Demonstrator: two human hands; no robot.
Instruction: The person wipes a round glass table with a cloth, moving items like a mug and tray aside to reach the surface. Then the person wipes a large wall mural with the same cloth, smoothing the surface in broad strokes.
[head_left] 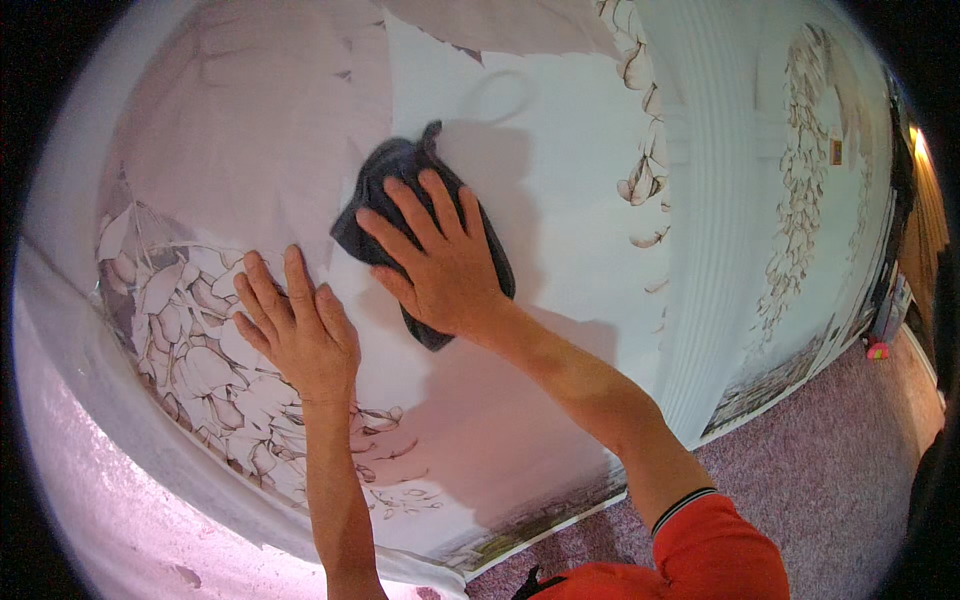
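My right hand (445,265) presses a dark grey cloth (375,190) flat against the mural-printed wall covering (575,240), fingers spread over it. The bunched cloth sticks out past the fingertips and below the palm, with a small twisted end at its top. To its left, my left hand (305,335) rests against the same covering with fingers stretched and holds nothing. Beneath and around the left hand runs a printed cluster of brown-outlined petals (210,370). Behind the cloth the printed surface is pale, with pinkish areas, and it looks smooth there.
Printed pale columns (700,240) and a petal garland (795,190) continue to the right. A small brown plate (836,152) sits on that wall. White sheeting (200,480) edges the lower left. Speckled purple carpet (790,480) meets the wall's foot, with a small pink-and-green item (877,349) farther off.
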